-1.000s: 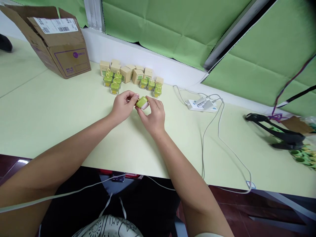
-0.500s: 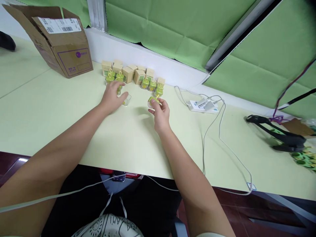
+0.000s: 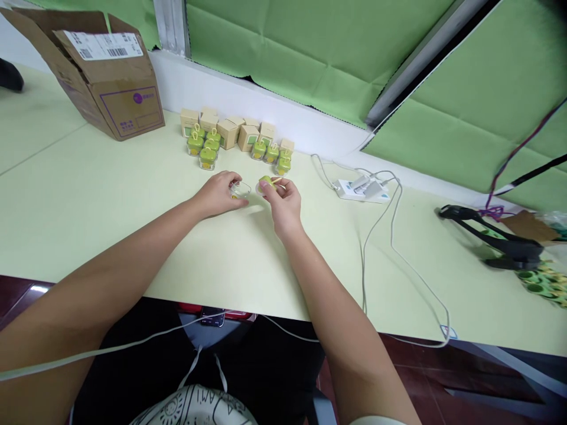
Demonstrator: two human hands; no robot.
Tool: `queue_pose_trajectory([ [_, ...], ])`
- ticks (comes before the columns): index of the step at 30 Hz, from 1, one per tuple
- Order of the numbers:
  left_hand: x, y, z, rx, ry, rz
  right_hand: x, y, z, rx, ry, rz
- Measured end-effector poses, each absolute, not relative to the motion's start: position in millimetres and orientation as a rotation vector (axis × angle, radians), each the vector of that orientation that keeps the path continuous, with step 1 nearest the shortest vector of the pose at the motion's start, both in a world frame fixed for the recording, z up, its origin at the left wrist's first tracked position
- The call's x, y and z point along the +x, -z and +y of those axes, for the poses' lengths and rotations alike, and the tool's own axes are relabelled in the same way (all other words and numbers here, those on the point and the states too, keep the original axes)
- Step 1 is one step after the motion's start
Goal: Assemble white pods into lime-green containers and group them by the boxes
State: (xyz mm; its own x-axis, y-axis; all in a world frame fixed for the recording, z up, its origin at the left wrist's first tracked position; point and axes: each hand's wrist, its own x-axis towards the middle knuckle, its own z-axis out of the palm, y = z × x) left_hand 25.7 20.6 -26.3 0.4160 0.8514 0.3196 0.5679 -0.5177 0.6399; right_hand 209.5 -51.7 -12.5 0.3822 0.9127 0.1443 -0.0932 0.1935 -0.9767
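Pinching a green lid (image 3: 266, 182), the right hand (image 3: 284, 203) faces the left hand (image 3: 219, 193), which clasps a clear cup (image 3: 240, 189) just beside the lid; from here I see green-topped jars (image 3: 208, 157) beyond both grips.

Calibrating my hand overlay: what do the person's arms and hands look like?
The left hand and right hand are bare, with no gloves, watches or bracelets visible. Both forearms are uncovered; a pale sleeve edge shows at the right upper arm.
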Motion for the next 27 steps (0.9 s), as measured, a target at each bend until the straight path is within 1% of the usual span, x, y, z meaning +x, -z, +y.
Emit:
queue_pose_trajectory([
  [5,29.6,25.3,15.5,2.212,-0.981,1.126,210.9,14.8,-50.7,-1.158,-0.863,-0.936],
  [11,34.8,24.1,9.1,2.317,-1.146,0.979,209.7,13.3,-51.5,-1.115,-0.866,-0.940],
  [18,34.6,25.1,7.1,2.413,-1.193,0.933,208.7,4.6,-55.5,-1.116,-0.789,-0.967],
  [27,39.8,26.1,1.4,2.489,-1.225,0.964,192.1,6.1,-65.1,-1.172,-0.801,-0.968],
])
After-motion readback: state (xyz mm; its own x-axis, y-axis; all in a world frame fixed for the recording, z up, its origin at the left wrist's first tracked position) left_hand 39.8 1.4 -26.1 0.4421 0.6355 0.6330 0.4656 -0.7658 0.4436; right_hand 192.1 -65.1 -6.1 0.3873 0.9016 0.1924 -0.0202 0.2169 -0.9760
